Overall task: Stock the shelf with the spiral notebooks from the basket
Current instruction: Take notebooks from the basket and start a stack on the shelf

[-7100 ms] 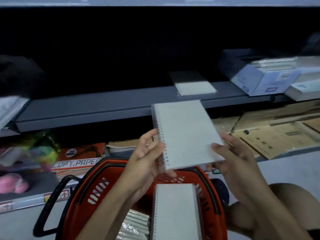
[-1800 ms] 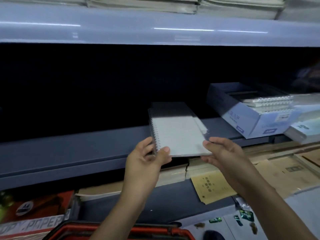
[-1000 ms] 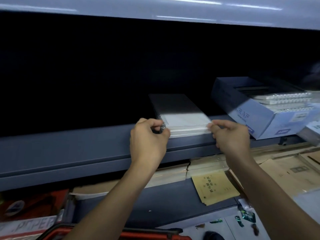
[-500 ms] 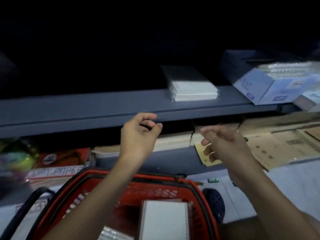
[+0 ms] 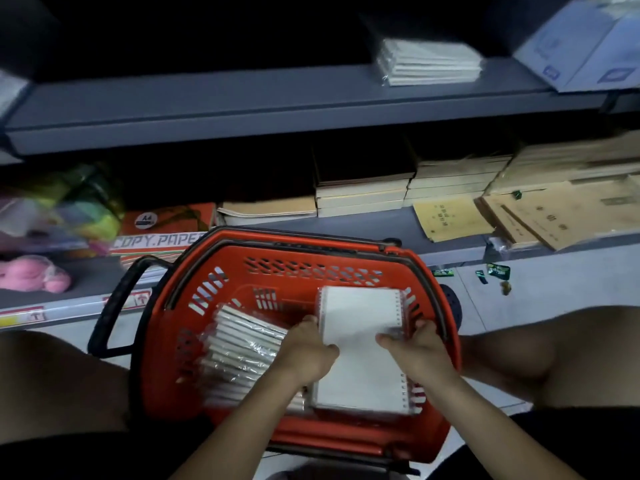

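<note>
A red basket (image 5: 298,268) stands on the floor between my knees. Inside it on the right lies a stack of white spiral notebooks (image 5: 360,313), with its spirals along the right side. My left hand (image 5: 308,344) grips the left edge of the top notebook, thumb on the cover. My right hand (image 5: 415,348) grips its right, spiral edge. A row of plastic-wrapped notebooks (image 5: 242,351) leans at the basket's left. On the grey shelf (image 5: 242,95) above sits a small pile of stocked notebooks (image 5: 429,64).
A blue-white box (image 5: 585,46) stands on the shelf right of the pile. The lower shelf holds a copy paper ream (image 5: 162,233), brown books (image 5: 408,188) and brown envelopes (image 5: 540,216). Soft toys (image 5: 34,275) lie far left. The basket's black handle (image 5: 117,303) sticks out left.
The notebook I carried now lies on the shelf pile. Both hands let go of it, dropped into the basket and took hold of the top notebook there. My view tilted down.
</note>
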A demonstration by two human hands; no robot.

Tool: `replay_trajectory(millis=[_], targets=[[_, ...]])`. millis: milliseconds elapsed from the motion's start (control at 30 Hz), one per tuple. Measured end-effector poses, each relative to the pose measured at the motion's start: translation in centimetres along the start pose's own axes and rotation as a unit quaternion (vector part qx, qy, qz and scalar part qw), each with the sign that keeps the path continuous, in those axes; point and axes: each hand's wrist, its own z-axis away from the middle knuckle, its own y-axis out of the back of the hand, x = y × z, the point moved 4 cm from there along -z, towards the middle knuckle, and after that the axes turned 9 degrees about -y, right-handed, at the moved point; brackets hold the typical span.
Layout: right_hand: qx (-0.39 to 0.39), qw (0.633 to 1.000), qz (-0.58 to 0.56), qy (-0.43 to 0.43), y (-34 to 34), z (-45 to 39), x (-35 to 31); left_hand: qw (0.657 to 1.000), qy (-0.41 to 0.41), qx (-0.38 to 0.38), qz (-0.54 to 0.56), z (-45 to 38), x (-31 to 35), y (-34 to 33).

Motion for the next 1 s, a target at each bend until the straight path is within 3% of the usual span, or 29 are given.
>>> replay_trajectory(millis=[100,167,300,467,567,733,800,867,933,1000], targets=[[-0.008,0.995,0.090,0.030,0.1,0.5,0.4,0.999,0.000,-0.049,-0.009,-0.2,-0.3,-0.5],[-0.031,0.995,0.085,0.041,0.3,0.7,0.5,0.998,0.008,-0.066,0.012,-0.1,-0.4,-1.0],[-0.041,0.997,0.054,0.039,0.3,0.8,0.8,0.986,0.048,-0.019,0.161,-0.3,-1.2,-1.3],[-0.144,0.983,-0.109,0.015,0.1,1.5,0.6,0.950,0.083,-0.018,0.299,0.2,-1.2,-0.7],[-0.157,0.972,-0.166,0.046,0.5,2.2,-0.2,0.930,0.081,-0.013,0.357,0.8,-1.4,-0.4],[-0.184,0.934,-0.291,0.100,3.3,4.9,-2.6,0.860,0.003,-0.003,0.511,2.4,2.1,2.6],[-0.200,0.915,-0.331,0.117,4.8,5.8,-3.8,0.863,-0.045,-0.010,0.503,3.2,3.6,4.4],[-0.202,0.905,-0.351,0.133,6.4,6.7,-4.9,0.873,-0.102,-0.065,0.473,4.3,4.9,6.1],[-0.202,0.897,-0.364,0.146,7.8,7.6,-6.0,0.863,-0.155,-0.133,0.463,5.5,6.2,7.6],[-0.199,0.892,-0.373,0.161,9.0,8.2,-7.1,0.850,-0.200,-0.133,0.469,6.1,7.4,9.0]])
